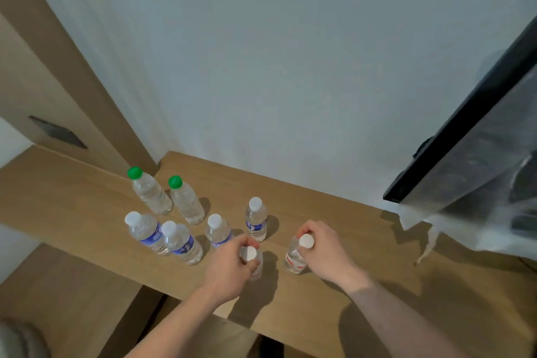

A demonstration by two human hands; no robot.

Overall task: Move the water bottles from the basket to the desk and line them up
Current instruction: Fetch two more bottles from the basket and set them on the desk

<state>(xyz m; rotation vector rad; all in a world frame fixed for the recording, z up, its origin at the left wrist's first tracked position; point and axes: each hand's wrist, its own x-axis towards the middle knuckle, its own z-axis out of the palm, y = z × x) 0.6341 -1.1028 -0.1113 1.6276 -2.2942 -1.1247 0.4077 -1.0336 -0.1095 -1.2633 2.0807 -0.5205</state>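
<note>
Several clear water bottles stand upright on the wooden desk (334,308). Two green-capped bottles (186,200) stand at the back left. In front of them are white-capped bottles with blue labels (178,241), one of them (255,219) further right. My left hand (232,266) grips the neck of a white-capped bottle (252,261) standing on the desk. My right hand (319,247) grips the neck of a red-labelled white-capped bottle (295,257) to its right. The basket is out of view.
A black screen wrapped in plastic film (476,160) juts in from the right above the desk. A white wall (290,67) backs the desk. A brown panel with a dark plate (58,131) rises at the left. A lower wooden surface (72,293) lies at front left.
</note>
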